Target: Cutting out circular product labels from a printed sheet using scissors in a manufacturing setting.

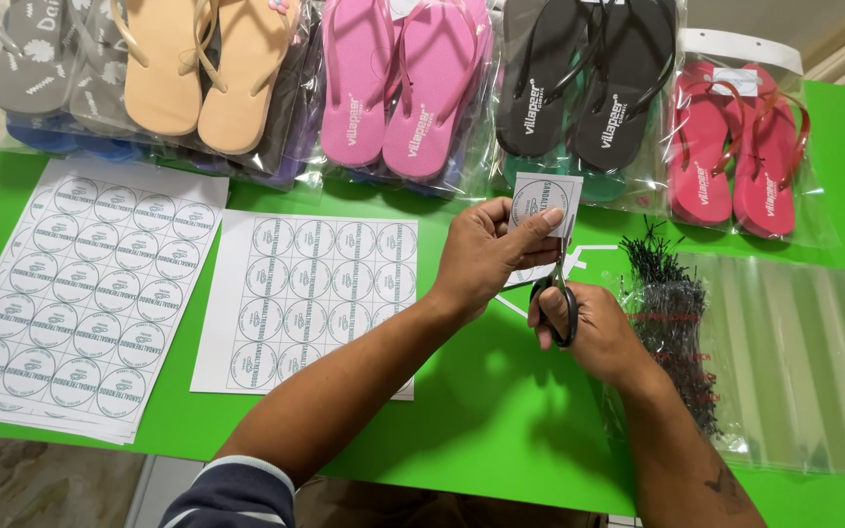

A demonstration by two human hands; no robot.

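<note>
My left hand (489,252) pinches a small white paper piece (544,200) printed with a round label, held up above the green table (481,411). My right hand (589,328) grips black-handled scissors (559,293), whose blades point up into the lower edge of that paper. A sheet of printed round labels (305,293) lies flat just left of my left forearm, partly covered by it. A second stack of label sheets (85,284) lies further left.
Bagged pairs of flip-flops line the table's far edge: grey (36,54), tan (198,68), pink (403,83), black (579,88), red (731,161). A bundle of black tag fasteners (672,313) and clear plastic bags (804,352) lie at the right.
</note>
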